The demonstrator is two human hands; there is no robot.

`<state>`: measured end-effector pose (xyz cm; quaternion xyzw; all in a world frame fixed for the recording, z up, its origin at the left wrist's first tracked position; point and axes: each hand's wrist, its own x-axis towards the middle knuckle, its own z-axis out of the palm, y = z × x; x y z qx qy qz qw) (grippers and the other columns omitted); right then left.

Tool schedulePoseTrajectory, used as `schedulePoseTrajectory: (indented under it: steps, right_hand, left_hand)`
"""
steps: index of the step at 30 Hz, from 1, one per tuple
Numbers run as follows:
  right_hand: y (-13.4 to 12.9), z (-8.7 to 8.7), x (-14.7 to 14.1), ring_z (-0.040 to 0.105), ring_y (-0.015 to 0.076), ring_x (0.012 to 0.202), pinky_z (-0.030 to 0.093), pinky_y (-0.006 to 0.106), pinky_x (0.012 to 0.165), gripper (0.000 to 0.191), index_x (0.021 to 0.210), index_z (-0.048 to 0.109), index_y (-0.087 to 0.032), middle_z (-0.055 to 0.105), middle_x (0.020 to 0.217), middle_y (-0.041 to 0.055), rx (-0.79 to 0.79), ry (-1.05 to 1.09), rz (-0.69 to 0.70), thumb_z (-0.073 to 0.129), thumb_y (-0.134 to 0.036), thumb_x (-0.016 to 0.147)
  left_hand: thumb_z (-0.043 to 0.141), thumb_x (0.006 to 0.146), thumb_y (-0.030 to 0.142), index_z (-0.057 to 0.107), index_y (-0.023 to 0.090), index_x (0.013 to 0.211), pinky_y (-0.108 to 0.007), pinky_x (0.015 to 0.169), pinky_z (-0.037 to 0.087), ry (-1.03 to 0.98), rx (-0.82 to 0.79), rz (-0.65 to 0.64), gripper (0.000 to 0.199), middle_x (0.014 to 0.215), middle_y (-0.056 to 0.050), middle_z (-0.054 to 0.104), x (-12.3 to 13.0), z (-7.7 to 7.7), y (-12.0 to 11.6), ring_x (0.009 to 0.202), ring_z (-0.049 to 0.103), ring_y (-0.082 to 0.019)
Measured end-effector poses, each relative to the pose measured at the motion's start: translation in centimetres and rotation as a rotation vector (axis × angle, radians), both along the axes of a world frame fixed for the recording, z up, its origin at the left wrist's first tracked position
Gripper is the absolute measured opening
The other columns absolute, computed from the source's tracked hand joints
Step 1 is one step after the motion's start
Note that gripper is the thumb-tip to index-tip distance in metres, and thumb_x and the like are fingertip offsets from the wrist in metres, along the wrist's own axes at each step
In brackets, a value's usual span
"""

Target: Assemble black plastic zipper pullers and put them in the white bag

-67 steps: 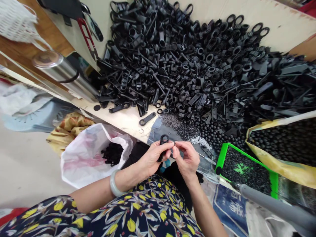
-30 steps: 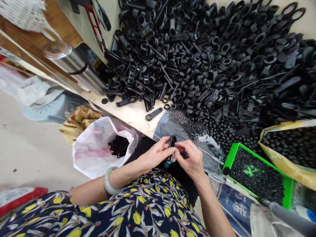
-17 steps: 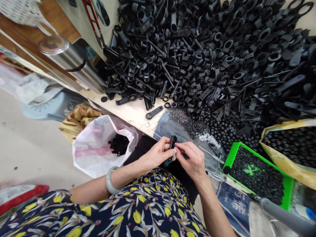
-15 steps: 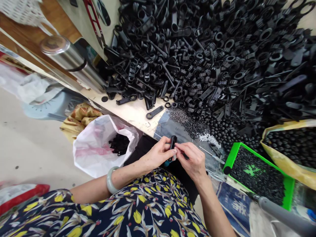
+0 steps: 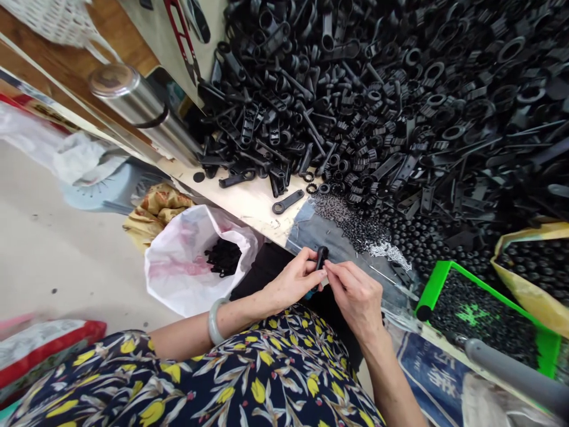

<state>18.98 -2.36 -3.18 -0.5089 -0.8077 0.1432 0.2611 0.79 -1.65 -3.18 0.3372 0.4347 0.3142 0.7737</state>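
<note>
My left hand (image 5: 296, 279) is closed around a black plastic handle-shaped part (image 5: 322, 256), which stands tilted up over my lap at the table's edge. My right hand (image 5: 355, 290) pinches at that part's near side, thumb and forefinger together; anything tiny between those fingertips is too small to make out. A bit of blue (image 5: 312, 292) shows under my left fingers. Close by on the table lie a pile of silvery pins (image 5: 391, 254) and a thin metal tool (image 5: 393, 281). A single flat black lever with a ring end (image 5: 288, 202) rests on the bare wood.
A large heap of black plastic parts (image 5: 355, 107) covers the table's back. To the right stand a green tray (image 5: 433, 290) of small black pieces and a yellow-rimmed bag (image 5: 524, 290). A white bag (image 5: 173, 267) holding black parts is at left, below a steel thermos (image 5: 146, 110).
The whole view has shifted, so everything appears slightly farther right. Both hands keep their hold at the black part, with only slight finger movement.
</note>
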Motion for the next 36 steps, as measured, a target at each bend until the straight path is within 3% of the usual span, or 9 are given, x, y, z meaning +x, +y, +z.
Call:
schedulePoseTrajectory:
  steps: [9,18,36]
  right_hand:
    - [0.6,0.1,0.1,0.073,0.0148,0.081,0.051,0.025,0.075,0.013,0.106,0.072,-0.018,0.076,0.093,0.0047,-0.043,-0.065,0.030,0.060,-0.021,0.105]
    - [1.6,-0.3,0.9,0.072,0.0154,0.085,0.052,0.026,0.078,0.013,0.111,0.071,-0.016,0.076,0.096,0.0066,0.055,-0.104,0.155,0.060,-0.016,0.104]
    - [0.8,0.4,-0.8,0.068,0.0174,0.078,0.047,0.029,0.070,0.017,0.112,0.067,-0.011,0.071,0.087,0.0067,0.109,-0.315,0.116,0.051,-0.012,0.105]
  left_hand:
    - [0.073,0.090,0.052,0.048,0.022,0.107,-0.028,0.076,0.045,-0.026,-0.017,0.035,0.043,0.079,0.002,0.064,-0.1,-0.7,0.2,0.075,0.060,-0.013]
    - [0.072,0.089,0.057,0.050,0.021,0.111,-0.026,0.068,0.044,-0.085,-0.082,-0.008,0.048,0.079,0.001,0.066,-0.7,-0.6,0.5,0.073,0.064,-0.013]
    - [0.075,0.087,0.054,0.049,0.020,0.110,-0.026,0.068,0.045,-0.119,-0.070,0.017,0.048,0.085,0.002,0.064,-0.4,-1.0,0.4,0.074,0.063,-0.012]
